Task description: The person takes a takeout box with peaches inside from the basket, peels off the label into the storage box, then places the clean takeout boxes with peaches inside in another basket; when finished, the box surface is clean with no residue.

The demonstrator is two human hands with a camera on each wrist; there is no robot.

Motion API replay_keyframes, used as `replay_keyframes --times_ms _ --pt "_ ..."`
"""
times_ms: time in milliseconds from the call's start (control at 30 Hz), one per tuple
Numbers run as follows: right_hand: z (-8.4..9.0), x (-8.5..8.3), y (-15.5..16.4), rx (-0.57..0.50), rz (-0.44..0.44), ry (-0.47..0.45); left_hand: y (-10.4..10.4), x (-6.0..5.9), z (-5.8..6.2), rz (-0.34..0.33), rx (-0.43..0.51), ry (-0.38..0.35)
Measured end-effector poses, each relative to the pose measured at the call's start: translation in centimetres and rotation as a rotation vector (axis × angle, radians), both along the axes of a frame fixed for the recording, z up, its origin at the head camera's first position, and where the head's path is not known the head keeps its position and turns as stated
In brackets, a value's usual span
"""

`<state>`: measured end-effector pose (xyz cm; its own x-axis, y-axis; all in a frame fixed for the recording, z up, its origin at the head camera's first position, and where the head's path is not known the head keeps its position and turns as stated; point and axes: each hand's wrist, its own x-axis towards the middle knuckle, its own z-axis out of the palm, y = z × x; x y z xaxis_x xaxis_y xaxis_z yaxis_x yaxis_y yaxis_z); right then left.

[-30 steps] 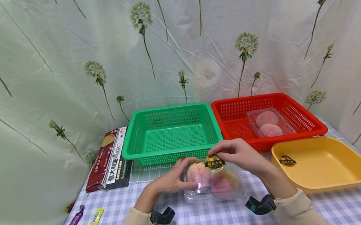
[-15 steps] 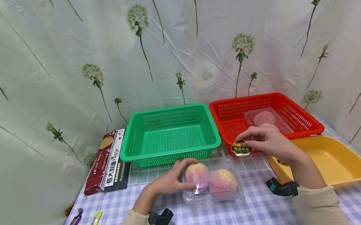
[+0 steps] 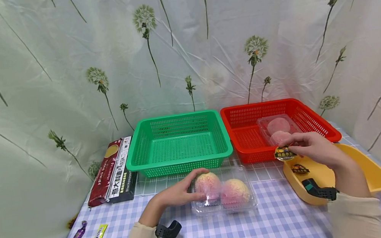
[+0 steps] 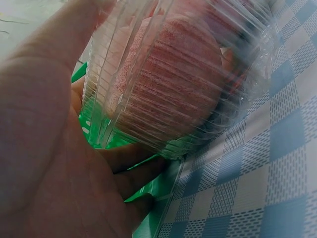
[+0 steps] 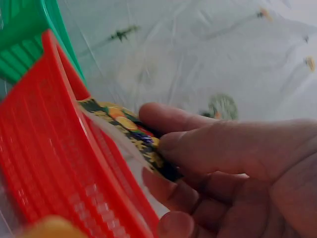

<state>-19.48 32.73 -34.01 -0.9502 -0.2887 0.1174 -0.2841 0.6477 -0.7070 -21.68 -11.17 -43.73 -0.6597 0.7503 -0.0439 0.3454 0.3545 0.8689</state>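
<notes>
The pasta box (image 3: 113, 171) lying left of the green basket (image 3: 178, 143) reads "PRIMO GUSTO", "PASTA" and "SPAGHETTI", with Chinese characters on its white side. The right hand (image 3: 312, 149) pinches a round black sticker (image 3: 283, 153) printed with coloured fruit and yellow Chinese characters too small to read, holding it in the air over the near rim of the yellow tray (image 3: 375, 176), just in front of the red basket (image 3: 244, 126). A second such sticker (image 3: 300, 169) lies in the tray. The left hand (image 3: 178, 192) curls round the left end of the clear clamshell box (image 3: 222, 192) on the checked tablecloth (image 3: 263, 227), which holds two pink-and-cream peaches (image 3: 233, 191) side by side
</notes>
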Motion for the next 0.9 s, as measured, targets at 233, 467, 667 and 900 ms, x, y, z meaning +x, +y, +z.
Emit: replay_keyframes --times_ms 233,467,667,900 --pt "-1.1 0.3 3.4 0.008 -0.024 -0.081 -0.1 0.1 0.0 0.011 -0.013 0.0" --pt "-2.2 0.2 5.5 0.093 -0.098 -0.12 0.0 0.1 0.0 0.027 -0.01 -0.032" --pt "-3.0 0.0 6.1 0.09 -0.121 -0.17 0.0 0.1 0.0 0.03 -0.001 -0.034" --pt "-3.4 0.0 7.4 0.093 -0.168 -0.28 -0.1 0.1 0.0 0.035 -0.004 -0.043"
